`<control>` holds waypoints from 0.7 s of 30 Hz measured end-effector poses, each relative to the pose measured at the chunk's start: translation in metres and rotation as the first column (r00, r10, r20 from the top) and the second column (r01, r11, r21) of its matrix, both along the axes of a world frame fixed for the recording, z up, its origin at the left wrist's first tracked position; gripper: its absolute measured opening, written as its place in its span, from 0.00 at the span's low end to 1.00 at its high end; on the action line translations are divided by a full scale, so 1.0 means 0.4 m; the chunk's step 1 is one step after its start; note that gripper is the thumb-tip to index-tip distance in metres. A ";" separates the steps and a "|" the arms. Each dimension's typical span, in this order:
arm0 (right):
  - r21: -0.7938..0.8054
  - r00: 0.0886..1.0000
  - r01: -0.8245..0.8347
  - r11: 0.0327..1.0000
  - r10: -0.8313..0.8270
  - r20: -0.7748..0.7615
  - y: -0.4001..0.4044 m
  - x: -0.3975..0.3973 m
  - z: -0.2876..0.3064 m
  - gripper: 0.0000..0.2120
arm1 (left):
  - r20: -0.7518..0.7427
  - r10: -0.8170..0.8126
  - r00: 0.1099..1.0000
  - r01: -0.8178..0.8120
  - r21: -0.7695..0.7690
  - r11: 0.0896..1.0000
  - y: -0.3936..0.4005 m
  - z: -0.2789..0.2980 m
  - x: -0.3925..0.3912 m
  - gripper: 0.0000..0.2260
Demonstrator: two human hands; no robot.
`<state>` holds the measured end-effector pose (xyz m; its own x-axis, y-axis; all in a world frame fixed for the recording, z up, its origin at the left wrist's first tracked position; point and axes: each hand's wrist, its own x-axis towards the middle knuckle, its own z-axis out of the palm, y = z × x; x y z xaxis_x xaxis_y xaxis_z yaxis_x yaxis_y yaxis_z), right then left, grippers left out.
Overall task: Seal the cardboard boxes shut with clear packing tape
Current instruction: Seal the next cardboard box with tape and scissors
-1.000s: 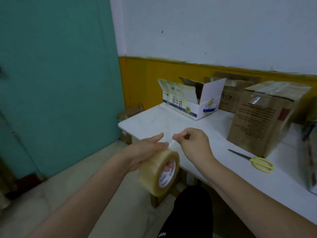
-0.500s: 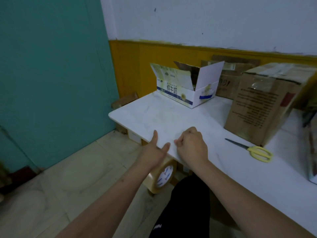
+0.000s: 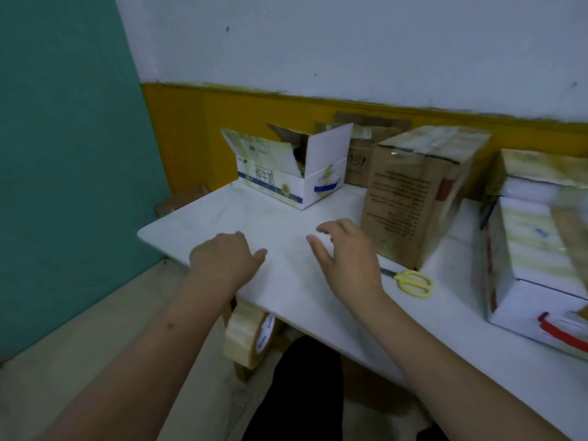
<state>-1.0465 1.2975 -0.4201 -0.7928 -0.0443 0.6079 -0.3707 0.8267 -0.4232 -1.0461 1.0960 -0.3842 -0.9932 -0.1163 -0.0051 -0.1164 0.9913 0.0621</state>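
- Roll of clear packing tape hangs below the near edge of the white marble-look table, under the left forearm, seemingly by a strip stuck to the edge; the strip itself is too faint to confirm. Roll's axis runs roughly level, core label facing right.
- Left hand rests on the table edge right above the roll, fingers loosely curled, holding nothing visible; it is the nearer hand to the tape.
- Right hand hovers over the table farther in, fingers spread, empty.
- White printed cardboard box sits at the table's far side, flaps up; contents unclear.
- Brown cardboard box right of it, top already taped.
- Yellow-handled scissors lie at the brown box's base, just right of the right hand.
- Taped white box at the table's right end.
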 end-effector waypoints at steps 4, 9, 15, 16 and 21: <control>0.056 0.896 0.208 0.976 -0.167 -0.411 0.158 -0.033 0.191 0.13 | -0.341 -0.156 0.927 0.231 0.190 0.954 0.135 0.106 -0.065 0.21; 0.323 0.877 0.459 0.827 -0.364 -0.314 0.319 -0.139 0.301 0.19 | -0.627 -0.235 0.743 0.556 0.382 0.738 0.306 0.152 -0.168 0.15; 0.398 0.927 0.372 0.838 -0.321 -0.191 0.359 -0.161 0.279 0.18 | -0.731 -0.360 0.580 0.750 0.306 0.587 0.428 0.178 -0.280 0.17; 0.401 0.927 0.375 0.836 -0.329 -0.183 0.362 -0.159 0.278 0.18 | -0.730 -0.378 0.570 0.765 0.304 0.567 0.440 0.184 -0.291 0.18; 0.445 0.929 0.371 0.815 -0.320 -0.187 0.350 -0.151 0.264 0.19 | -0.547 -0.359 0.756 0.654 0.658 0.374 0.515 0.199 -0.323 0.29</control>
